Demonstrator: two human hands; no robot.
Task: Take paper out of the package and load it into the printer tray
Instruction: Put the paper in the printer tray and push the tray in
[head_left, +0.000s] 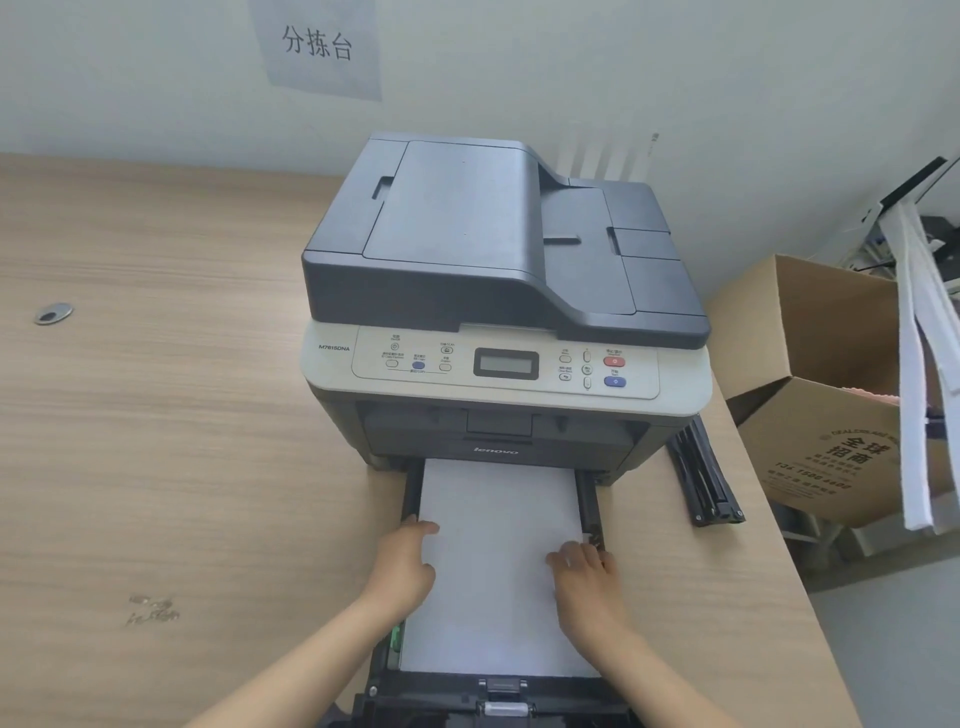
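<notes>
A dark grey and white printer (498, 291) stands on the wooden desk (156, 415). Its black paper tray (410, 493) is pulled out toward me. A white stack of paper (493, 571) lies flat in the tray. My left hand (408, 564) rests on the stack's left edge, fingers curled over it. My right hand (584, 577) lies palm down on the stack's right side, close to the tray's right rail. Neither hand lifts the paper. No paper package is in view.
An open cardboard box (815, 415) stands to the right of the desk, with white strips (930, 364) hanging over it. A black folded part (704, 478) lies beside the printer on the right. A cable hole (53, 313) sits at the desk's far left.
</notes>
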